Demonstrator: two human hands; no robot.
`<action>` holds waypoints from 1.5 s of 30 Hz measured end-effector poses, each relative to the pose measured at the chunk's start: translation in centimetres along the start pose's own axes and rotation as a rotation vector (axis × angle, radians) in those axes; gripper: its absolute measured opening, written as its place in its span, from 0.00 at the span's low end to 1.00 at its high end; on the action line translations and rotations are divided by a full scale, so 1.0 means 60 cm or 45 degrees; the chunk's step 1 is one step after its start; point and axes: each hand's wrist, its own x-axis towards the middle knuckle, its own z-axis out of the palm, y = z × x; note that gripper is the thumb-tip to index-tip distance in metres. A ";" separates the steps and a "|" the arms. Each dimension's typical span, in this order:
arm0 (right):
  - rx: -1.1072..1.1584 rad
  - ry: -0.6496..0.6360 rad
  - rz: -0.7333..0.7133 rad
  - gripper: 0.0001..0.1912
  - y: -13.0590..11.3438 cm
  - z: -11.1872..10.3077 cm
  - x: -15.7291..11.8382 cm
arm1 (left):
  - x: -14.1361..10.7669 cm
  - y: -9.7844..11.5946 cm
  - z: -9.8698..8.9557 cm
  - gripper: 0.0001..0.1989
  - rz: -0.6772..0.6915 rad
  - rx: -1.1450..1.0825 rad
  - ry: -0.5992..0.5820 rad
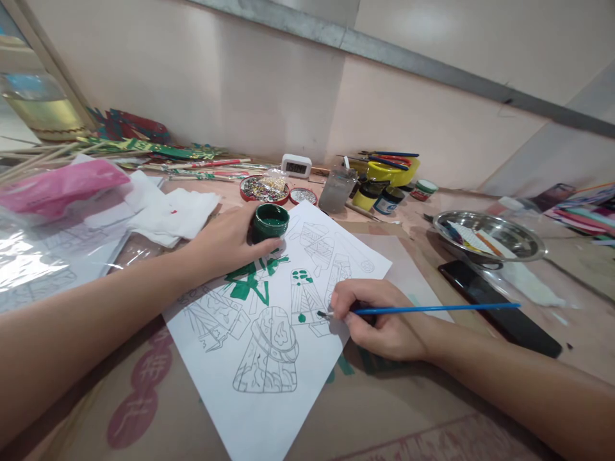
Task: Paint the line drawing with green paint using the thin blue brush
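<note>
A white sheet (283,422) with pencil-like line drawings lies at a slant in front of me, some shapes filled with green paint. My right hand (379,317) pinches a blue-handled paintbrush (442,308) near its bristles. The dark brush tip is at the lower edge of a partly painted shape (302,298); whether it touches the paper I cannot tell. My left hand (235,240) rests on the sheet's upper left, its fingers curled around a small open jar of green paint (271,224). Some of those fingers are hidden behind the jar.
Paint jars (388,202) and a cup of cloudy water (337,189) stand at the back, near a small digital clock (296,166). At right are a metal bowl (533,246) and a black phone (509,320). Tissues (175,214) and a pink packet (67,189) lie left.
</note>
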 end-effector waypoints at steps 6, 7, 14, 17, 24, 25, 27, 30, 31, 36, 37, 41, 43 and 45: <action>0.034 -0.035 0.015 0.09 -0.002 -0.001 0.002 | 0.000 0.000 -0.001 0.31 -0.006 0.015 -0.006; 0.042 -0.040 0.015 0.09 -0.001 -0.002 0.001 | 0.000 -0.001 0.000 0.31 -0.008 0.015 -0.004; 0.063 -0.007 0.063 0.09 0.003 -0.003 -0.001 | -0.001 -0.001 0.001 0.29 0.013 0.026 0.017; 0.061 0.026 0.077 0.09 0.004 -0.003 -0.001 | -0.002 0.000 -0.001 0.29 0.013 0.027 0.003; 0.057 -0.021 0.079 0.10 0.001 0.000 0.000 | -0.002 -0.001 0.000 0.30 0.024 0.024 0.014; 0.057 -0.023 0.082 0.10 0.000 0.000 0.000 | -0.002 0.000 0.000 0.30 0.020 0.021 0.015; 0.051 -0.034 0.075 0.10 -0.002 -0.001 0.001 | -0.002 0.000 0.000 0.30 0.013 0.014 0.012; 0.035 -0.056 0.051 0.10 -0.003 -0.002 0.001 | -0.001 0.002 -0.001 0.29 0.016 0.011 0.011; 0.027 -0.062 0.048 0.10 -0.003 -0.003 0.001 | -0.001 0.002 -0.001 0.29 0.020 0.011 0.013; 0.043 -0.077 0.034 0.09 0.000 -0.003 0.001 | 0.000 0.001 0.000 0.29 0.006 -0.001 0.003; 0.051 -0.074 0.028 0.09 0.001 -0.003 0.001 | 0.000 0.000 0.000 0.30 0.003 0.000 0.001; 0.035 -0.023 0.052 0.09 0.003 -0.003 -0.001 | -0.001 -0.001 0.001 0.29 0.014 0.032 0.017; 0.029 0.013 0.068 0.09 0.004 -0.002 -0.002 | -0.001 -0.001 0.001 0.28 0.020 0.045 0.020; 0.023 0.017 0.079 0.09 0.004 -0.002 -0.002 | -0.002 -0.001 0.000 0.28 0.023 0.045 0.016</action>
